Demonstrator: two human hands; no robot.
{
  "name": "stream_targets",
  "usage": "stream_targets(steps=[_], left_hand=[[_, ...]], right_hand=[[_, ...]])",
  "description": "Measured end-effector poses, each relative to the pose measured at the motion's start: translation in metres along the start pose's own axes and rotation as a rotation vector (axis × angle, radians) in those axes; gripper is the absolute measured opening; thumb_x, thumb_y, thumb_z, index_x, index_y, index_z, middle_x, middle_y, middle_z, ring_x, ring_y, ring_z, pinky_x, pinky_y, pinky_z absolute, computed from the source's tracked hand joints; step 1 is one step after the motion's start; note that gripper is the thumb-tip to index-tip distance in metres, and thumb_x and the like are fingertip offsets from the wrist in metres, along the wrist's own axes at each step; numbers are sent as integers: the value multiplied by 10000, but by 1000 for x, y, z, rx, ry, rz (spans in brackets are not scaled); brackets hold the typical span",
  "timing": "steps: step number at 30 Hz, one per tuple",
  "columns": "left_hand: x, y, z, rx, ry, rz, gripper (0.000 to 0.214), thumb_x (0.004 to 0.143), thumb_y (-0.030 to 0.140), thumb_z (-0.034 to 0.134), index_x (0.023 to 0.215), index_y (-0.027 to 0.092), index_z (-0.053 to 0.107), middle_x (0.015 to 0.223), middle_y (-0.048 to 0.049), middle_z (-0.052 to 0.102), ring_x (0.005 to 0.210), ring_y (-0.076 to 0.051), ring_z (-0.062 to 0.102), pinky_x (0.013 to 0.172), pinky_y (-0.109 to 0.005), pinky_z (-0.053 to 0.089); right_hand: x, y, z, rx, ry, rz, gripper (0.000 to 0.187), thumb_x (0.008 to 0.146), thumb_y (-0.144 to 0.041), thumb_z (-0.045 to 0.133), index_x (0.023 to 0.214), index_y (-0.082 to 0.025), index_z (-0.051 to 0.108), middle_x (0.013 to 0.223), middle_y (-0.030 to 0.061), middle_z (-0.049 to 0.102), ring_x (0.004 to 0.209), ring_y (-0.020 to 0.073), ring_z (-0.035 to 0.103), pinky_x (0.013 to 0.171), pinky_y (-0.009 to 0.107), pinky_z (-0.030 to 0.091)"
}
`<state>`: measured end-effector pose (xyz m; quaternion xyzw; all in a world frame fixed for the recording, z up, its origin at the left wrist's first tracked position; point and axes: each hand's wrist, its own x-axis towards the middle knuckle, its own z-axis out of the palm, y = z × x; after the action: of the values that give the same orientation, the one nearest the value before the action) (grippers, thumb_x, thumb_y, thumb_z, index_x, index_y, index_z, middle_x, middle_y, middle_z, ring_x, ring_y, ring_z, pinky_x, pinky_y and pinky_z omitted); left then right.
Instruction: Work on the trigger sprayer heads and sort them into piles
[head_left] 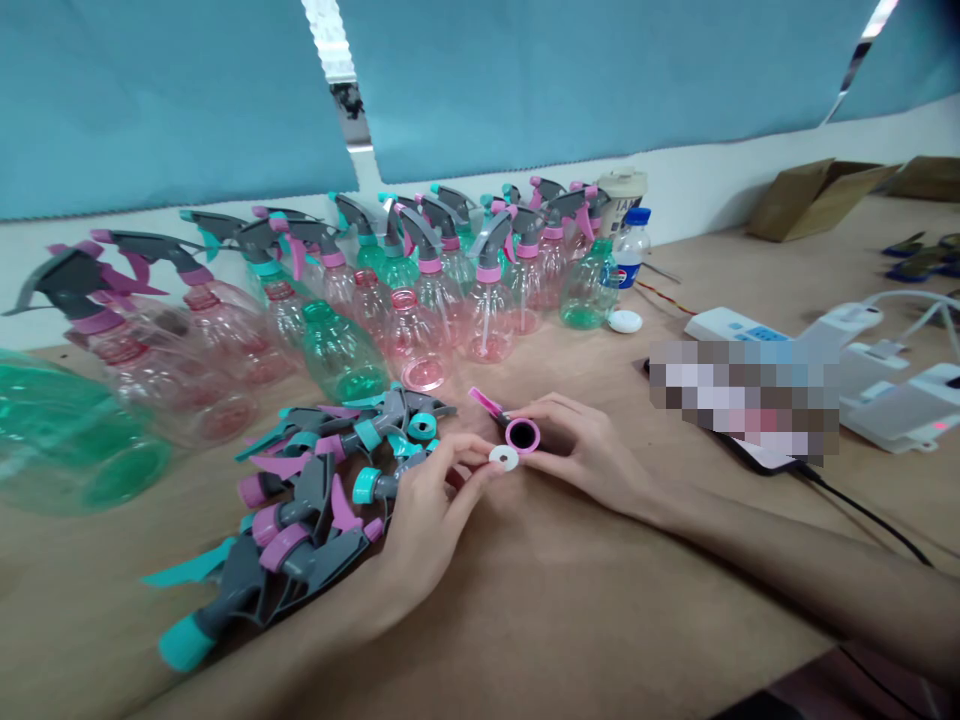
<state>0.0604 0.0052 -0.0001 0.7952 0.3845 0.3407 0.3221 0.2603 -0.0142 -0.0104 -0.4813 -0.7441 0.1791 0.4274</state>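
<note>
Square the washer to the collar

Our left hand (435, 510) pinches a white washer (513, 462) by its edge, thumb and finger nearly together. Our right hand (581, 450) has its fingers closed round a spray head (523, 418), whose pink collar turns its dark mouth towards us. The washer sits at the collar's lower left rim; we cannot tell whether they touch.

We judge this to be a fitting step. For a clean job, we should steady the collar, bring the washer flat across the mouth and press evenly; tipped in, it could jam or fold. A light edge grip leaves its face free to seat.

Beside our left wrist lies a heap of loose spray heads (311, 530), near enough to snag a sleeve or knuckle. Beyond stand the bottles (491, 315), many topped with spray heads.
</note>
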Motion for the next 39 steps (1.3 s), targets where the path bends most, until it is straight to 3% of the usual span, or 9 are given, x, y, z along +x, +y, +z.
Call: stream_targets(steps=[8,11,15,18,24,39], left_hand=[[0,5,0,105,93,246,121,921,189,526,943,206,644,856,-20,634,803,-162,570,721,-306,487],[0,5,2,119,79,239,130,917,178,532,942,218,652,893,-30,598,844,-166,561,665,-274,492],[-1,3,4,102,90,185,103,903,183,557,954,226,635,908,-24,524,746,-126,538,522,-204,460],[-2,4,3,119,112,220,75,902,162,551,928,209,602,903,-18,518,723,-117,522,580,-223,475],[-5,8,-1,221,31,432,119,910,155,502,974,198,593,953,-48,576,922,-192,520,823,-358,455],[-4,10,0,511,59,527,138,880,223,534,982,193,621,1007,-92,600,928,-243,528,766,-398,447]], right_hand=[[-5,-2,10,12,20,-124,306,805,-291,684,1095,-219,622,1168,89,573,1092,212,580,927,380,510],[-5,-5,12,19,-1,-152,292,810,-302,677,1087,-227,623,1189,96,556,1121,222,566,932,400,509],[-4,-6,12,31,-7,-167,296,790,-309,698,1064,-221,628,1191,98,554,1126,221,568,948,400,499],[-5,-5,12,46,-10,-166,309,781,-305,708,1065,-212,628,1196,101,551,1126,219,568,956,393,493],[-6,-3,8,51,-32,-127,279,794,-243,689,1064,-210,632,1205,95,553,1128,217,565,952,389,493],[-7,-3,7,83,-22,-114,281,810,-246,668,1088,-249,624,1158,70,576,1063,212,589,902,407,513]])
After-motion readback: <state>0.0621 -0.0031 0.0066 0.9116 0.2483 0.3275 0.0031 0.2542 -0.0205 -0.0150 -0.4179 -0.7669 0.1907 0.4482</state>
